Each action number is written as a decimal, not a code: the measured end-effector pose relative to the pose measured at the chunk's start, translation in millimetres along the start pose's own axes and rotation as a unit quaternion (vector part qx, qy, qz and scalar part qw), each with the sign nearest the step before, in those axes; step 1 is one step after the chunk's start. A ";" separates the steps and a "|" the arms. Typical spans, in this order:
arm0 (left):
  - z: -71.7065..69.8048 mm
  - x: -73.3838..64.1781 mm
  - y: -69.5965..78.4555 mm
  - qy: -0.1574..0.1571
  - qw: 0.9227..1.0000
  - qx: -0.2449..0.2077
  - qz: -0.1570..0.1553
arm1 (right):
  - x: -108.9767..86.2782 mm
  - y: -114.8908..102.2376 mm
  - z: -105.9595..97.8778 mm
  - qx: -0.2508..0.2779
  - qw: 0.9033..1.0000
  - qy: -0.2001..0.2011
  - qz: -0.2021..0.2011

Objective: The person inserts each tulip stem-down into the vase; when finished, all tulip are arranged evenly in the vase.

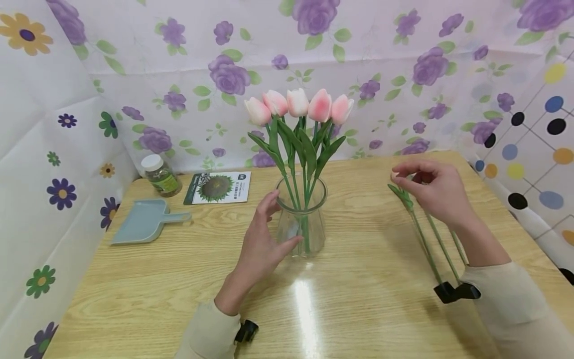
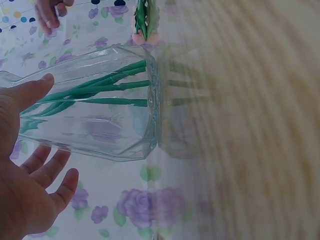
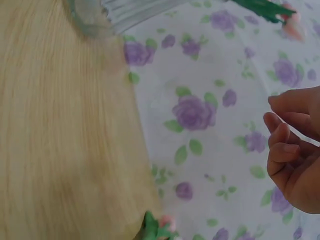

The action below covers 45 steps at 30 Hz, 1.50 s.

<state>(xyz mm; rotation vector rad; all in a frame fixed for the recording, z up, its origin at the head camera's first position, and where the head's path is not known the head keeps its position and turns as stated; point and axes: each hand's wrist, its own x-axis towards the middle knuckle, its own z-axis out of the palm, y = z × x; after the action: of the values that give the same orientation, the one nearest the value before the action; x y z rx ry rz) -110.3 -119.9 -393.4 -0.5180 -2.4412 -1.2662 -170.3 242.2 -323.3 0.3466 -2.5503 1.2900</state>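
Several pink-and-white tulips (image 1: 298,102) with green leaves stand in a clear glass vase (image 1: 301,227). My left hand (image 1: 264,239) is cupped loosely at the vase's left side, thumb across the front, fingers spread near the rim. In the left wrist view, those fingers (image 2: 52,167) lie beside the glass; firm contact cannot be told. At the right, my right hand (image 1: 432,187) hovers above the heads of loose tulips, whose stems (image 1: 426,244) lie on the table. The right wrist view shows its fingers (image 3: 282,150) loosely bent, holding nothing, with tulip tops (image 3: 157,227) lower down.
At the back left of the wooden table (image 1: 358,299) stand a white-capped jar (image 1: 163,175) and a flat printed packet (image 1: 218,188). A grey-blue dustpan (image 1: 145,221) lies in front of them. Flower-patterned cloth (image 1: 385,65) rises behind the table.
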 end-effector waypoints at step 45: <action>0.2 0.1 -1.2 0.001 1.000 -0.007 -0.002 | -18.5 113.9 -15.1 -0.137 0.957 -0.237 0.098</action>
<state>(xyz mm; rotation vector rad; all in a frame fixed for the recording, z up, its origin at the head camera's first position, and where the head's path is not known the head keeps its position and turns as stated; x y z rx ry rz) -111.0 -120.3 -394.4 -0.5141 -2.4354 -1.2848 -188.2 321.9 -406.2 0.3915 -3.1921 0.9780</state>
